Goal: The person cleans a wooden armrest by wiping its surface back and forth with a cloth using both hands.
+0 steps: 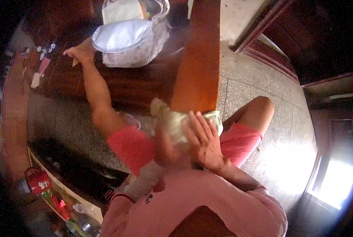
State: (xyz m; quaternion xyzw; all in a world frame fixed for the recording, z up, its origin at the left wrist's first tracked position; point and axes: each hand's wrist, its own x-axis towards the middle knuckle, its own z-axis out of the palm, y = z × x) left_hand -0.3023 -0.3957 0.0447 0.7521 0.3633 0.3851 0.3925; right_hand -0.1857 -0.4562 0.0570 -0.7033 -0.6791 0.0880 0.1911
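A pale green cloth (177,123) lies bunched over the near end of an orange-brown wooden board (196,63). My right hand (206,144) rests on the cloth with its fingers stretched out. Beside it, my left hand (166,142) is smeared by motion at the left part of the cloth. Its fingers cannot be made out, nor whether it grips the fabric. Part of the cloth sticks up at the upper left, also blurred.
A light bag (135,57) with papers stands on dark wood (125,85), beside my bare foot (81,53). Small white pieces lie farther left. My bent knee (265,106) is at right. A red container (38,181) and other items are at lower left.
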